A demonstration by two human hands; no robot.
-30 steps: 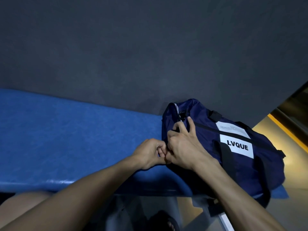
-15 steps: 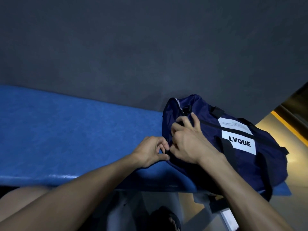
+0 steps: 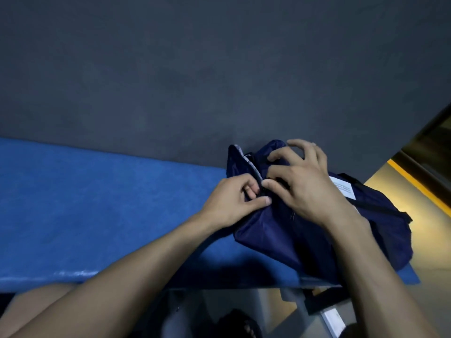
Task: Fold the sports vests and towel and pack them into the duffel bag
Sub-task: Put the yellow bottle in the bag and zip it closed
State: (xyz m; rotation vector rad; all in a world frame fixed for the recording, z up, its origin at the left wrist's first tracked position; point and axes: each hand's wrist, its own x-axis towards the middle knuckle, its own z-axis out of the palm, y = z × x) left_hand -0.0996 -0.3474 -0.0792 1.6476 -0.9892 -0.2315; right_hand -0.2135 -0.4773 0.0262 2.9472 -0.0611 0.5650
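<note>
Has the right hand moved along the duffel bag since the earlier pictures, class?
Yes. The right hand has shifted toward the wall-side end of the duffel bag; it now hides most of the white label it earlier left clear.

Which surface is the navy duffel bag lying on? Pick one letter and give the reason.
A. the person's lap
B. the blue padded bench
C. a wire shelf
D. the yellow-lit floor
B: the navy duffel bag lies on the right end of the blue padded bench, against the dark wall, with the left hand and the right hand working at its near end.
</note>
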